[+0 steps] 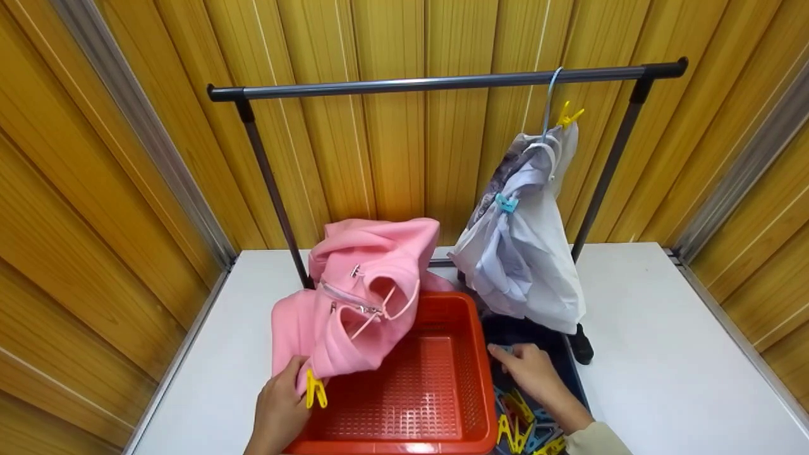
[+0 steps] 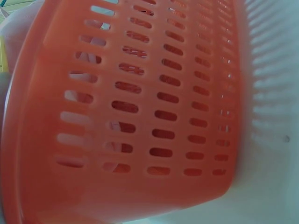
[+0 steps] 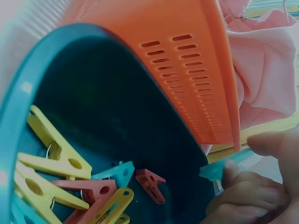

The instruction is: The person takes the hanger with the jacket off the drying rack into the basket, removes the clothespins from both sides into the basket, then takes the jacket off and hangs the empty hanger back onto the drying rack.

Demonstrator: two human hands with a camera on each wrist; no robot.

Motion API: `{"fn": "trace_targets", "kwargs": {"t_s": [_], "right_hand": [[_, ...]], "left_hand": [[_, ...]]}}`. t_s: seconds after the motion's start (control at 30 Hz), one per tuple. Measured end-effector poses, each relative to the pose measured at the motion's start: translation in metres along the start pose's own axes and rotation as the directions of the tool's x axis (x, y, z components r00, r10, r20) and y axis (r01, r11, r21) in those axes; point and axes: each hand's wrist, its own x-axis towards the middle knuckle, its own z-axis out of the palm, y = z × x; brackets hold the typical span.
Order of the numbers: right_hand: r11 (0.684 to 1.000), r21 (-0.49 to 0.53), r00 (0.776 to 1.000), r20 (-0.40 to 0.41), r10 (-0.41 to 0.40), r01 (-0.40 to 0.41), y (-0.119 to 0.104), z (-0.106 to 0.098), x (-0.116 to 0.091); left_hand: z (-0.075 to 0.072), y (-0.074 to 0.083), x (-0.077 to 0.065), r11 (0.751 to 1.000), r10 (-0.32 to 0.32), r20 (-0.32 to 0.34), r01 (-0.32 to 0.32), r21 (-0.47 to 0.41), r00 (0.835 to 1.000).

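My left hand (image 1: 281, 399) grips an edge of a pink hoodie (image 1: 379, 246) with a zipper and drawcords. A yellow clothespin (image 1: 315, 389) is clipped on the hoodie right beside those fingers. The garment drapes over the back and left side of a red plastic basket (image 1: 481, 373). Over a dark blue bin (image 3: 88, 35), my right hand (image 1: 529, 371) pinches a light blue clothespin (image 3: 226, 164) between thumb and finger. Several yellow, red and blue clothespins (image 3: 56, 144) lie in that bin. In the left wrist view the basket wall (image 2: 154, 191) hides the left hand's grip.
A metal clothes rack (image 1: 392, 85) stands behind on the white table (image 1: 689, 354). On its right side, a white and grey garment (image 1: 537, 227) hangs from a hanger, with a yellow clothespin (image 1: 569, 116) and a blue clip (image 1: 506, 203) on it. Wood-patterned panels (image 1: 392, 158) enclose the table.
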Motion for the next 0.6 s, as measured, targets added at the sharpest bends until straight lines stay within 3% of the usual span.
{"fn": "trace_targets", "kwargs": {"t_s": [0.17,0.6], "right_hand": [[0.999,-0.041,0.998,0.067,-0.01,0.012,0.004,-0.001,-0.001],[0.982,-0.172,0.988,0.14,-0.057,0.081,0.014,-0.004,-0.002]], "left_hand": [[0.0,0.0,0.0,1.0,-0.005,0.005,0.005,0.0,1.0],[0.002,-0.003,0.0,1.0,0.019,-0.029,-0.019,0.0,0.999]]}}
